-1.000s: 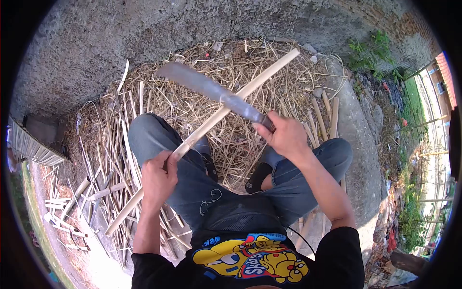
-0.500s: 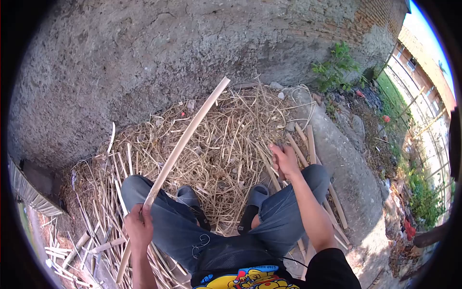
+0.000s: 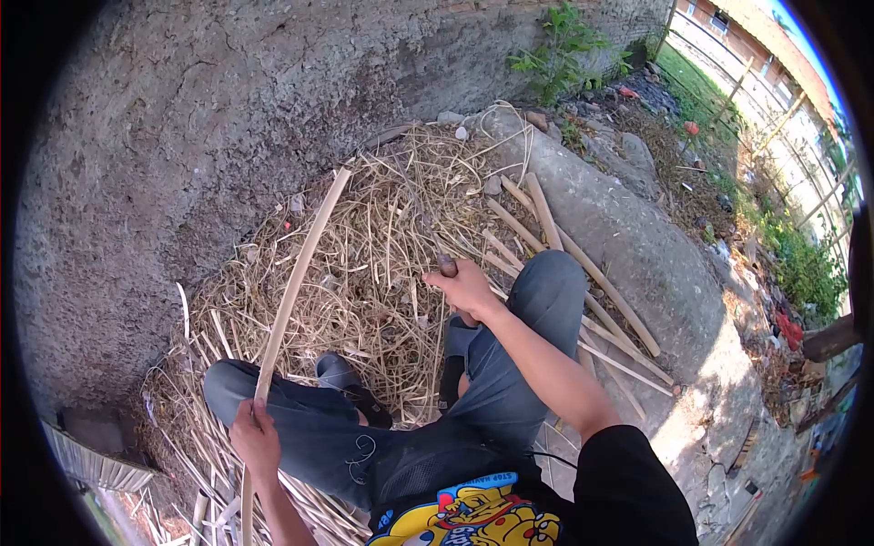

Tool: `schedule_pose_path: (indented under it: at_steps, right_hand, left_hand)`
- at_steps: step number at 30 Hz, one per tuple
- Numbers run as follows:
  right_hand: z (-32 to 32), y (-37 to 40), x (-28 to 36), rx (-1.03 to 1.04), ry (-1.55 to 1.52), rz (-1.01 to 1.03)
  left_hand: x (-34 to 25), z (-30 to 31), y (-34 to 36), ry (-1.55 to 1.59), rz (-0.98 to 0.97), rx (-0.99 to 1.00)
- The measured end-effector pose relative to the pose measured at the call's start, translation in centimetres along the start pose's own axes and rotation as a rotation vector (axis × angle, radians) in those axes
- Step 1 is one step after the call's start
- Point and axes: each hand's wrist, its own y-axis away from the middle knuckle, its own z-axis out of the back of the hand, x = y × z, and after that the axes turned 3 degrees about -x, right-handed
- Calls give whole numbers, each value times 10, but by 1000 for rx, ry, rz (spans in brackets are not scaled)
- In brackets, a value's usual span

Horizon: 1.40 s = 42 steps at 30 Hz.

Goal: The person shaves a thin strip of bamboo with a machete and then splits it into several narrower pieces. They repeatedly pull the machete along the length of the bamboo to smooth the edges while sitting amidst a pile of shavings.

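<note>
Hard daylight, bright overall. The concrete (image 3: 701, 400) low right blows out near white, while the wall (image 3: 182, 136) reads flatter and duller. I see small dark shadows inside the straw (image 3: 382, 237) and under the legs. Heavy fisheye with a black ring all round, and lines bend at top right. Centre is sharp and the right hand (image 3: 469, 289) crisp. The left hand (image 3: 257, 441) and stick (image 3: 296, 273) are slightly softer toward the rim.

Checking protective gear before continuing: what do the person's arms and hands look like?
No gloves: the left hand and right hand are bare. A short black sleeve covers the right upper arm; both forearms are uncovered. The left upper arm is out of view.
</note>
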Motion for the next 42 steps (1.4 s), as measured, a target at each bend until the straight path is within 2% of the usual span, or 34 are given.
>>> schedule_pose_path:
  at_steps: [3, 22, 42]
  right_hand:
    - [0, 1, -1, -33, 19, 65]
    - [-3, 8, 4, 61, 18, 19]
    - [-6, 7, -1, 46, 36, -18]
  left_hand:
    - [1, -2, 0, -8, -7, 5]
    - [3, -1, -2, -30, -15, 19]
    - [-2, -1, -3, -75, -3, 48]
